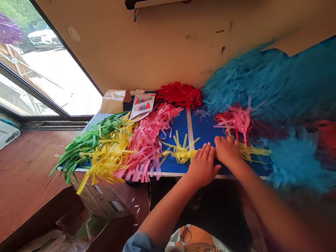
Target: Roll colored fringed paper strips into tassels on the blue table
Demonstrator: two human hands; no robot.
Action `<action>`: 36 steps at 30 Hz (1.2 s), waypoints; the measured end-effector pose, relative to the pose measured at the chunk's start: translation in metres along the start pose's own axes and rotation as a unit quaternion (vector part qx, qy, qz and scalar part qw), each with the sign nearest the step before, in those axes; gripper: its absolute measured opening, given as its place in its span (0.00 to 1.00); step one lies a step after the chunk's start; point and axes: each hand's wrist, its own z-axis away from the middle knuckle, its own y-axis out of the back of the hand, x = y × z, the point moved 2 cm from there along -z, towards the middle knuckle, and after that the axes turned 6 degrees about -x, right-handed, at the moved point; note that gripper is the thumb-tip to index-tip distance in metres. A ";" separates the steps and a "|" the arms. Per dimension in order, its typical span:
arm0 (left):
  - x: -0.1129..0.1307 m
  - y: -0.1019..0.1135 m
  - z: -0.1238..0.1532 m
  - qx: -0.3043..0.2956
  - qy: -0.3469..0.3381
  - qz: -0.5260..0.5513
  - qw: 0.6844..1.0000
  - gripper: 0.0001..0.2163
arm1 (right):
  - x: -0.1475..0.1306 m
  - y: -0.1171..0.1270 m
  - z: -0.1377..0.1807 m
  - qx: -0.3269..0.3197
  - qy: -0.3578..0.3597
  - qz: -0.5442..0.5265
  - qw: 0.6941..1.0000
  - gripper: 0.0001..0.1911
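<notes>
Left hand (pixel 202 164): laid flat, fingers straight, likely steadying the yellow tassel (pixel 182 153).
Right hand (pixel 228 150): fingers curled; cannot tell if gripping.
Table (pixel 205 127): supports the yellow tassel beneath both hands, likely as backing.

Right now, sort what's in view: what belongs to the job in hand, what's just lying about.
In the job:
yellow fringed bundle, under left hand and right hand
likely yellow pile, pink tassel

Apparently just lying about:
brown packet
cardboard box on the floor
</notes>
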 end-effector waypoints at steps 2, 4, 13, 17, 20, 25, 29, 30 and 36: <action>0.009 -0.007 0.003 -0.058 -0.028 0.023 0.998 0.34 | 0.000 -0.001 0.000 -0.008 -0.002 0.000 1.000 0.13; 0.010 -0.011 0.006 -0.098 -0.002 0.031 0.995 0.37 | 0.001 -0.002 -0.001 -0.015 -0.003 0.001 1.000 0.13; -0.030 -0.002 0.023 -0.114 0.072 0.005 0.991 0.38 | 0.001 -0.007 -0.007 -0.044 0.002 -0.006 0.999 0.15; -0.041 -0.004 0.029 -0.112 0.088 -0.024 0.989 0.36 | -0.002 -0.008 -0.008 -0.044 0.009 -0.018 0.999 0.15; -0.050 0.001 0.032 -0.112 0.084 -0.043 0.989 0.35 | -0.004 -0.008 -0.008 -0.038 0.005 -0.026 0.999 0.16; -0.049 0.020 0.019 -0.076 0.144 -0.075 0.984 0.32 | -0.004 -0.009 -0.009 -0.042 -0.008 -0.036 0.998 0.16; -0.021 0.015 0.005 -0.074 -0.025 -0.028 0.997 0.33 | -0.003 -0.009 -0.009 -0.052 -0.013 -0.039 0.998 0.16; -0.015 0.009 0.003 -0.089 -0.057 -0.013 0.994 0.36 | -0.003 -0.009 -0.009 -0.054 -0.014 -0.039 0.998 0.17; -0.029 -0.010 0.012 -0.114 -0.003 -0.007 0.993 0.45 | -0.001 -0.009 -0.009 -0.035 -0.012 -0.041 0.999 0.18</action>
